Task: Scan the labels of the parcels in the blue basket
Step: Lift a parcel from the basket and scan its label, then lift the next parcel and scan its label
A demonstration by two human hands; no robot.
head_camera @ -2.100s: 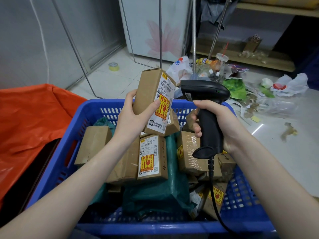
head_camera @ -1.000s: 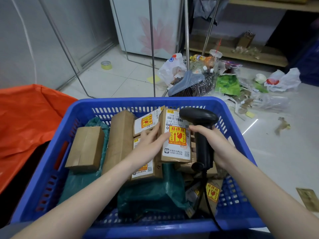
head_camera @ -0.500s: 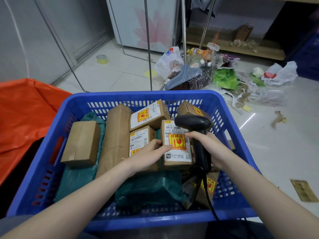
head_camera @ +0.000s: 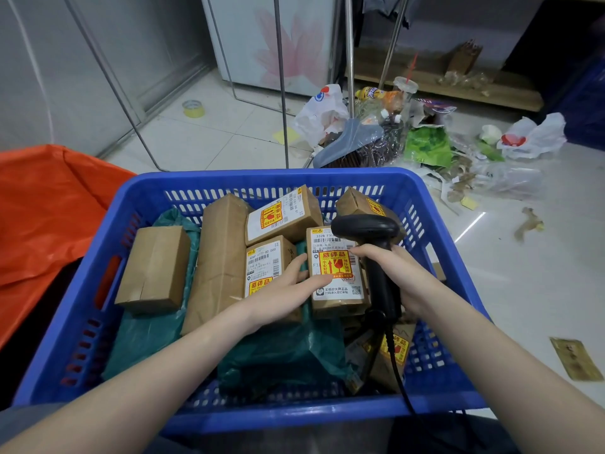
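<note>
The blue basket (head_camera: 262,178) holds several brown cardboard parcels and green plastic mailers (head_camera: 281,355). One parcel (head_camera: 340,290) lies face up in the middle with a white label and a yellow fragile sticker. My left hand (head_camera: 288,286) grips its left edge, thumb across the label and fingers tucked between it and a neighbouring labelled box (head_camera: 262,263). My right hand (head_camera: 396,273) holds a black corded scanner (head_camera: 365,227) by the handle. The scanner's head hangs over the parcel's top right corner. Another labelled box (head_camera: 281,217) lies behind.
A long unlabelled box (head_camera: 222,257) and a plain box (head_camera: 154,267) fill the basket's left side. An orange sack (head_camera: 49,208) lies to the left. Litter, bags and a broom (head_camera: 376,139) cover the floor behind, near metal poles (head_camera: 281,93) and a tape roll (head_camera: 193,108).
The parcel was held up in front of the scanner; my left hand has lowered it into the basket among the others. My right hand has brought the scanner down with it.
</note>
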